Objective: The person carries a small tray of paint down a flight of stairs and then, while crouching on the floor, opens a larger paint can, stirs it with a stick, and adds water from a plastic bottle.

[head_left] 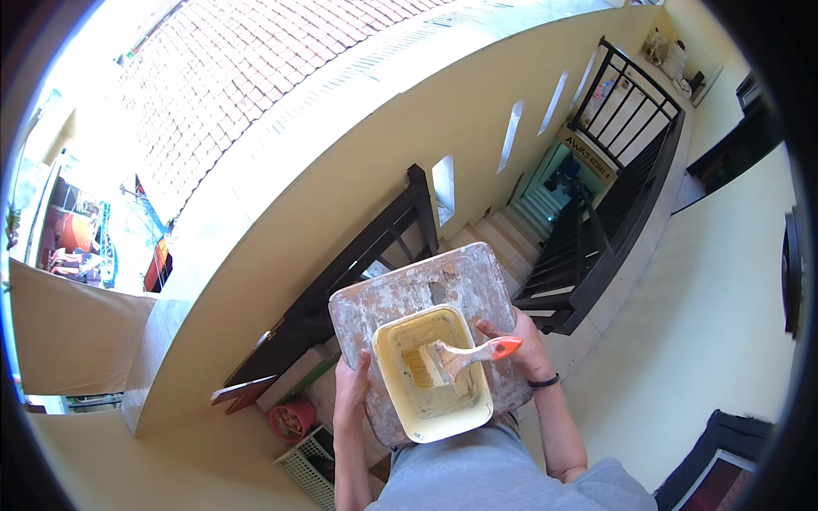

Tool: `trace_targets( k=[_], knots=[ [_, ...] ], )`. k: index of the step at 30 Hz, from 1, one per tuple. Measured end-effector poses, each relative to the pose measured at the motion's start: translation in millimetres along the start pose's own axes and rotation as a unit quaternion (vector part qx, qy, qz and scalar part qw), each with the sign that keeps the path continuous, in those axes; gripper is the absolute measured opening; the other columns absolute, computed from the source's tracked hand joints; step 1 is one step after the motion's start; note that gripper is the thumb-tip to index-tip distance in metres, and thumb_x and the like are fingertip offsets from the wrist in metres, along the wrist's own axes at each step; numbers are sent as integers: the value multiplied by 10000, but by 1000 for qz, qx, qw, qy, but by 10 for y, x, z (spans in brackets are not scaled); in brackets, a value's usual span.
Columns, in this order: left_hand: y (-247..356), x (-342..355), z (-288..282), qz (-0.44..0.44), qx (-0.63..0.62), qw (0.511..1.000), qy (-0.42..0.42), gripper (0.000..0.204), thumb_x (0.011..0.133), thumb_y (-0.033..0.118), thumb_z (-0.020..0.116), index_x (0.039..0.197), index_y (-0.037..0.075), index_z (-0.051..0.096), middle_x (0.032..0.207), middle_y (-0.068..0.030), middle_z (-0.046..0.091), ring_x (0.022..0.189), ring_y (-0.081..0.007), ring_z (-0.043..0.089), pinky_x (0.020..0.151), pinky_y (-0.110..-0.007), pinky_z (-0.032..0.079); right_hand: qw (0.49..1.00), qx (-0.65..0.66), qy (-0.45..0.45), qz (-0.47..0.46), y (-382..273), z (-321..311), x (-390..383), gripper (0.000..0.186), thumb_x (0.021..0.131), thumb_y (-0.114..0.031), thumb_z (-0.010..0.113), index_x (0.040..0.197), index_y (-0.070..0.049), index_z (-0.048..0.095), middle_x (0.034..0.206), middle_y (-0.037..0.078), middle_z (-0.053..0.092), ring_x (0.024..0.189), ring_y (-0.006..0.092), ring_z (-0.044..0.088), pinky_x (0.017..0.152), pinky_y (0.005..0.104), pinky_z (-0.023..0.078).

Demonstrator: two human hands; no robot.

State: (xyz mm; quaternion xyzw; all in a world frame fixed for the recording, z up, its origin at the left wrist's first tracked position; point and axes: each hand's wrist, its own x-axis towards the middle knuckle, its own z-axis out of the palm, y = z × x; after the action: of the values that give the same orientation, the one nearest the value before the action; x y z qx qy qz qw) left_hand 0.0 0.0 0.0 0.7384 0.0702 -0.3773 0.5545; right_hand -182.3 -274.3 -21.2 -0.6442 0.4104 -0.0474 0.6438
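Note:
In front of my body I carry a square, paint-stained board [358, 311], gripped at its sides by both hands. My left hand [350, 385] is closed on its left edge, and my right hand [522, 347] holds the right edge, thumb over the top. On the board sits a cream plastic tub [407, 421] with a thin yellowish coating inside. A paintbrush [477, 353] with a pale handle and orange tip rests in the tub, its bristles inside and handle across the right rim near my right thumb.
Stairs [509, 247] descend ahead between black railings [596, 264] and a yellow wall [358, 179] with slot openings. A black gate [328, 294] stands ahead-left. A red basket [291, 419] and pale crate [300, 467] are lower left; a pale wall [699, 324] is to the right.

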Motion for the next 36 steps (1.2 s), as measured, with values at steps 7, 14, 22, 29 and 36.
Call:
trace_targets(
  k=[7,14,22,29,36],
  knots=[
    [434,856,250,47,54,984,-166,938,788,642,833,1378,-26,543,1250,-116,667,1127,-196,630,961,-371,507,987,57,148,13,75,-90,-125,764,808,-545,864,1220,62,650,1125,131,740,1014,186,691,928,346,542],
    [1028,1398,1179,99,77,943,-307,907,773,494,884,1389,-59,514,1299,-178,643,1194,-243,620,1043,-385,474,943,134,302,-30,240,-379,-146,802,872,-604,773,1295,62,626,1205,152,717,1092,225,678,979,368,526],
    [1471,1772,2108,153,125,879,-434,968,841,588,793,1448,-82,448,1370,-248,583,1308,-302,557,1117,-421,421,868,412,277,3,548,-1091,-105,698,1006,-589,580,1323,33,584,1233,116,685,1078,211,681,949,401,554],
    [1901,1821,2769,180,64,858,-477,956,848,596,786,1378,-121,439,1265,-289,588,1233,-361,589,1059,-445,462,860,386,330,53,234,-1668,-9,773,989,-660,557,1336,30,564,1235,120,677,1105,216,667,972,413,541],
    [2516,2162,3188,249,55,812,-526,930,883,545,777,1407,-128,406,1285,-308,585,1225,-365,601,1021,-435,488,857,331,392,46,-186,-1890,313,784,984,-672,553,1336,29,562,1239,122,674,1112,220,663,973,415,540]
  ],
)
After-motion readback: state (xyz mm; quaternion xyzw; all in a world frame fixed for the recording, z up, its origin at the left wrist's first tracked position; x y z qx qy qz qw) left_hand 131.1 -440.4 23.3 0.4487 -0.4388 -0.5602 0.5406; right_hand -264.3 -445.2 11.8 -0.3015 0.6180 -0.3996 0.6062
